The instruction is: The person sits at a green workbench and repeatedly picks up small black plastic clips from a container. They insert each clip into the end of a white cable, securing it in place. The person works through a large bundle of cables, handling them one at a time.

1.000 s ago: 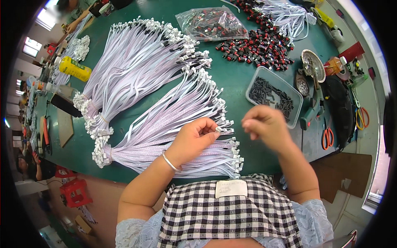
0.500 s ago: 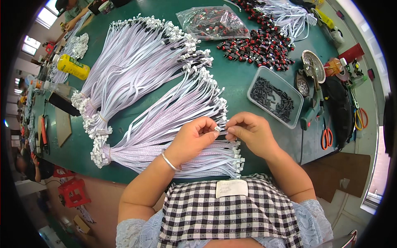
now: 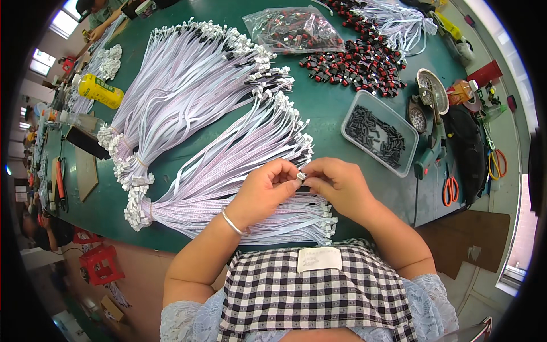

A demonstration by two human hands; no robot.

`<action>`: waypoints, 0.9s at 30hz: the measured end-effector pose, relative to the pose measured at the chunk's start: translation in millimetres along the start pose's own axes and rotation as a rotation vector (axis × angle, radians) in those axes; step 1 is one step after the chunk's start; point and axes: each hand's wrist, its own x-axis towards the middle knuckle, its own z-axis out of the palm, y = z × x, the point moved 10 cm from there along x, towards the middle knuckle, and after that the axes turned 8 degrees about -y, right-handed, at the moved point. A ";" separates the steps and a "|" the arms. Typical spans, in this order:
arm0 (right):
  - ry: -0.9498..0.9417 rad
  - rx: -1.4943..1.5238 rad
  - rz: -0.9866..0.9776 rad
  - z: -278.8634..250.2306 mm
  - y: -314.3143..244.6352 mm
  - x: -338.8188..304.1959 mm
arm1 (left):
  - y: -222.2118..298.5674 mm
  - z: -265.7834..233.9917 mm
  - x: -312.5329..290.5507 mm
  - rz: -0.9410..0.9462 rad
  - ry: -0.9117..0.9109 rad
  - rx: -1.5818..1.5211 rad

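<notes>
My left hand (image 3: 263,191), with a silver bangle on its wrist, is closed in a pinch on a small white cable connector (image 3: 301,176). Thumb and fingertips of my right hand (image 3: 341,187) meet the connector's right side, also pinched. Anything smaller between those fingertips is hidden. Under both hands lies a fanned bundle of flat white ribbon cables (image 3: 211,194), with white connectors at both ends and black sleeves near some right-hand ends. A second, larger cable bundle (image 3: 176,94) spreads behind it.
To the right stand a clear tub (image 3: 411,165) of short black tubes, a glue gun (image 3: 428,157) and orange-handled scissors (image 3: 450,191). Behind are a pile of red-and-black parts (image 3: 359,65) and a plastic bag (image 3: 293,31). A yellow bottle (image 3: 101,92) lies left; people sit beyond.
My right hand has moved left, closing the small gap, and its fingertips now touch the connector. My left hand stays in place with its pinch.
</notes>
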 end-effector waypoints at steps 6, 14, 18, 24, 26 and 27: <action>-0.041 0.048 0.101 6.7 10.8 1.0 | -3.1 -2.5 -1.7 0.036 -0.031 -0.078; 0.150 -0.058 -0.124 -21.5 -8.2 -2.7 | -6.8 -4.2 0.5 -0.010 -0.058 -0.030; 0.112 -0.069 -0.201 -11.7 -21.0 -1.7 | -7.0 -3.0 1.1 -0.003 -0.052 -0.033; 0.158 -0.067 -0.210 -10.8 -17.6 -0.8 | -8.0 -3.1 1.3 -0.009 -0.052 -0.036; 0.158 -0.119 -0.235 -8.9 -21.0 -1.6 | -8.2 -3.1 0.5 -0.018 -0.038 -0.040; 0.160 -0.124 -0.241 -8.7 -22.6 -1.6 | -7.9 -2.8 0.5 -0.019 -0.036 -0.033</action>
